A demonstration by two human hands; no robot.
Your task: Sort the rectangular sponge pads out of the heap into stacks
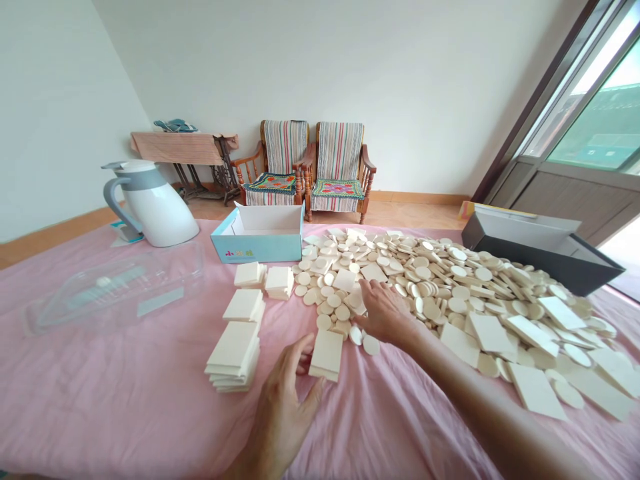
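Left hand [285,393] nearest, low centre, thumb and fingers apart, curved at the left side of a short stack of square cards [326,352]; can't tell if it touches. Right hand [384,311] reaches over the near-left part of a big pale heap [430,273] of round and square pieces, fingers bent downward; can't tell whether it grips one. Short stack sits on the pink cloth [165,400] between the hands, just in front of the heap. Left of it, more card stacks [233,353], tallest one closest. Behind those, blue box [257,247], open-topped; white jug [160,207] further left. Dark box [540,250] tilts beside the heap, far right.
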